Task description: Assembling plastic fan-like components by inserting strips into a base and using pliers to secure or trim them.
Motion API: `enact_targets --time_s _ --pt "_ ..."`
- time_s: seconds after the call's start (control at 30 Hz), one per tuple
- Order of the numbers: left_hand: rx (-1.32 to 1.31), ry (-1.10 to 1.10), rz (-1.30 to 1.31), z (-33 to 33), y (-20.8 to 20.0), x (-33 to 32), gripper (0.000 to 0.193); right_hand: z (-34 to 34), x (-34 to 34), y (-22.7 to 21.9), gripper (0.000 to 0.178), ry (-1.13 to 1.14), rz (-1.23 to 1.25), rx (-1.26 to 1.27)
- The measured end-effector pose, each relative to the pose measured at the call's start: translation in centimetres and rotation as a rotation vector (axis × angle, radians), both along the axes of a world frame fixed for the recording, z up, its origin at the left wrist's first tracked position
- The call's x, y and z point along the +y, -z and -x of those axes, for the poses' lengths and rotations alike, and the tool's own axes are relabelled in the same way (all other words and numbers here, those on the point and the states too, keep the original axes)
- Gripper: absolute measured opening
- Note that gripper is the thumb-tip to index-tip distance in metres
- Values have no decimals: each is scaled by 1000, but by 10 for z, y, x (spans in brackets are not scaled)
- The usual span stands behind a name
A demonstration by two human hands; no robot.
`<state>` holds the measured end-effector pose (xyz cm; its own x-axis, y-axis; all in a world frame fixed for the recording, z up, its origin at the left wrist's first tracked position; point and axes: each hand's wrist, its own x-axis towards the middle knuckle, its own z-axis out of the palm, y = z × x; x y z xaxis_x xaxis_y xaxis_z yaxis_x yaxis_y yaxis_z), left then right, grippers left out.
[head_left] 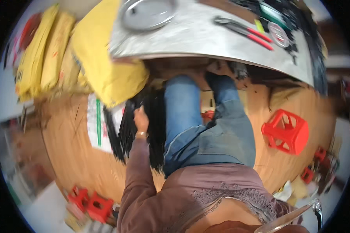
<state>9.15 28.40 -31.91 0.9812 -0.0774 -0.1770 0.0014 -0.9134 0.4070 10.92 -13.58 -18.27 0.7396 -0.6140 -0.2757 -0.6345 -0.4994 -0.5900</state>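
Observation:
My left hand [140, 119], with a bracelet at the wrist, reaches down beside my left knee. Its fingers look closed on some of the long thin black strips [156, 128], though their tips are partly hidden among them. The strips lie in a thick bundle by my left leg, some fanning out over a white sheet with a green stripe [98, 126]. My right hand is out of view.
A silver-topped table [175, 42] stands ahead, bearing a round metal dish [147, 14], red-handled pliers [245, 32] and black parts. Yellow sacks [105, 58] crowd the left. Red plastic stools [287, 132] stand at right and behind left. Glasses [291, 217] show lower right.

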Motion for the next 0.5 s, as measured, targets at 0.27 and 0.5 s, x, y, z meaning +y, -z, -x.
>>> enact_targets --time_s 0.27,0.5 --pt "114 -252 199 -14 7 -17 46 348 -93 23 54 174 73 34" --pt "179 -224 231 -27 48 -2 55 546 -63 66 43 230 -8 173"
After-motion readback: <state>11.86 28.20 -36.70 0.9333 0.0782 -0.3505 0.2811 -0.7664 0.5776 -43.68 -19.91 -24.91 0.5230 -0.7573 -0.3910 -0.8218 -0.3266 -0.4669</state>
